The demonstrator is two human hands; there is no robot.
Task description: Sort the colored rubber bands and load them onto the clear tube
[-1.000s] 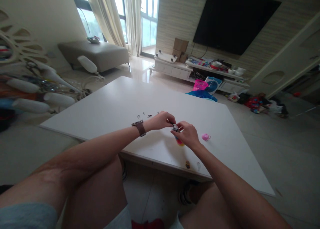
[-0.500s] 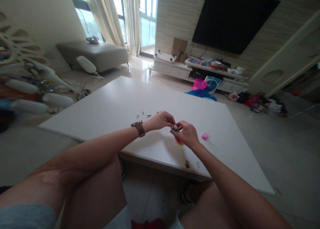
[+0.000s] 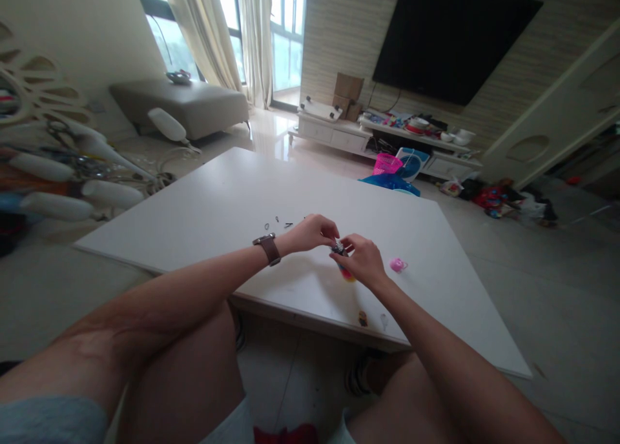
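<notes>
Meeting just below the centre of the frame, the left hand (image 3: 314, 233) and the right hand (image 3: 362, 258) work at a small trinket (image 3: 347, 273) between them, above the white desk (image 3: 208, 205). The right grip is closed around the trinket, thumb and fingers curled against its silvery, dark upper part; the coloured end, red and yellow with some blue, hangs below those fingers. The left grip is pinched almost to nothing at the upper end, thumb against forefinger; exactly which part it has hold of is too small to tell. A brown-strapped watch (image 3: 268, 249) sits on the left wrist.

To the left of the hands on the desk lie a small dark ring (image 3: 267, 226) and two dark bits (image 3: 289, 224), each apart from the others. Right of centre rests a pink charm (image 3: 397, 264) with a loop, near the right hand. Lower down, close to the near edge, a yellow-and-dark figure (image 3: 363, 319) lies beside a pale, clear piece (image 3: 384, 321), the two not touching.
</notes>
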